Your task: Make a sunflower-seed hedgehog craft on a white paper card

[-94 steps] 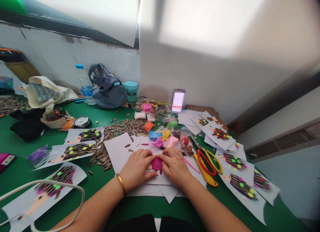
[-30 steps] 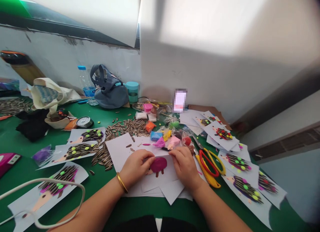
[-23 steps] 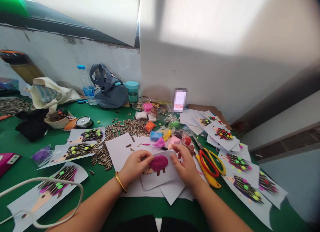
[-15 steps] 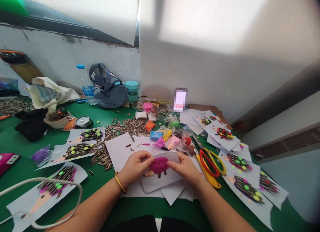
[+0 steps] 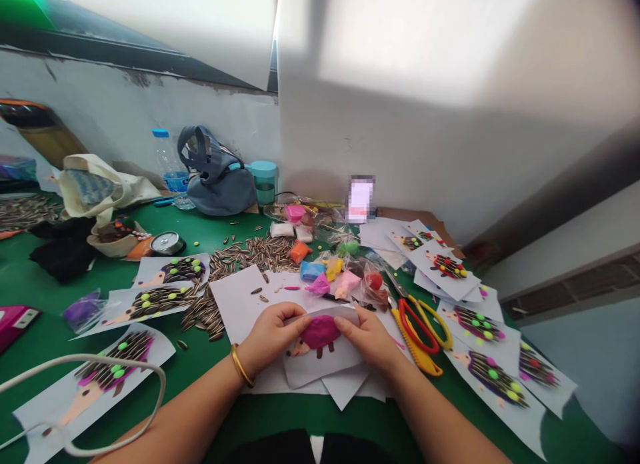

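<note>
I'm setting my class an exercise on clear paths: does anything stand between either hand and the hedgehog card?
Nothing visible does. The left hand and right hand both pinch the hedgehog card directly, thumbs on its front; the blue clay packet lies beyond it, not between.

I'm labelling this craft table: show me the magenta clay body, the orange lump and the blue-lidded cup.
Magenta clay body (image 5: 321,331), head view: middle of its surface.
Orange lump (image 5: 301,252), head view: middle of its visible side.
Blue-lidded cup (image 5: 265,185), head view: its side wall.
</note>
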Available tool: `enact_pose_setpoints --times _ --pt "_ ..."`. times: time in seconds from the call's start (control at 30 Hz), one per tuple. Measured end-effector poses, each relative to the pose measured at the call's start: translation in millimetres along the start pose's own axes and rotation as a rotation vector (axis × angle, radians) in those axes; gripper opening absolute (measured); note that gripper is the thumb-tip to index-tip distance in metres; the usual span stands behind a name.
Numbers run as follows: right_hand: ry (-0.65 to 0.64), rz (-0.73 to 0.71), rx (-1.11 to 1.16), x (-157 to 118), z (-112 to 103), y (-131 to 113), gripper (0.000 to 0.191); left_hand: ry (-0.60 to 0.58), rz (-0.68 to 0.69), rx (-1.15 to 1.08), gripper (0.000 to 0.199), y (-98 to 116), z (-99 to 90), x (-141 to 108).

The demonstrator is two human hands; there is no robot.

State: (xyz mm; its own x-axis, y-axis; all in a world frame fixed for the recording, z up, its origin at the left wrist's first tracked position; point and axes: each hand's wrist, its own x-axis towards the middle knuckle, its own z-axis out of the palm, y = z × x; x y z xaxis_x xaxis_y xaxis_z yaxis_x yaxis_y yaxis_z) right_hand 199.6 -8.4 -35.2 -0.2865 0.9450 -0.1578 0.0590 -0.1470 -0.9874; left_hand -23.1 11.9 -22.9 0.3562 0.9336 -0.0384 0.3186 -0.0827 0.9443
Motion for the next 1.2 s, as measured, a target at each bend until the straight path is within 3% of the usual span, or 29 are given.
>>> enact_pose_setpoints --times 0.47,0.77,0.97,1.2 --pt "-0.026 -0.054 -0.158 -1.3 -5.2 0.2 0.029 -0.005 -0.032 -0.065 0.030 -7.4 -4.1 4.1" --pt "-0.113 -0.100 -0.185 -4.0 -5.2 -4.5 0.043 -0.102 -0.031 -0.116 0.040 -5.9 -9.0 4.6" --pt "-0.002 -0.083 -0.117 -3.1 -3.6 -2.8 0.045 -0.109 -0.029 -0.096 0.044 -5.8 -11.0 4.4" --pt "0.003 -0.126 -0.172 -3.3 -4.3 -2.7 0.045 -0.142 -0.089 -0.124 0.043 -4.9 -11.1 4.3"
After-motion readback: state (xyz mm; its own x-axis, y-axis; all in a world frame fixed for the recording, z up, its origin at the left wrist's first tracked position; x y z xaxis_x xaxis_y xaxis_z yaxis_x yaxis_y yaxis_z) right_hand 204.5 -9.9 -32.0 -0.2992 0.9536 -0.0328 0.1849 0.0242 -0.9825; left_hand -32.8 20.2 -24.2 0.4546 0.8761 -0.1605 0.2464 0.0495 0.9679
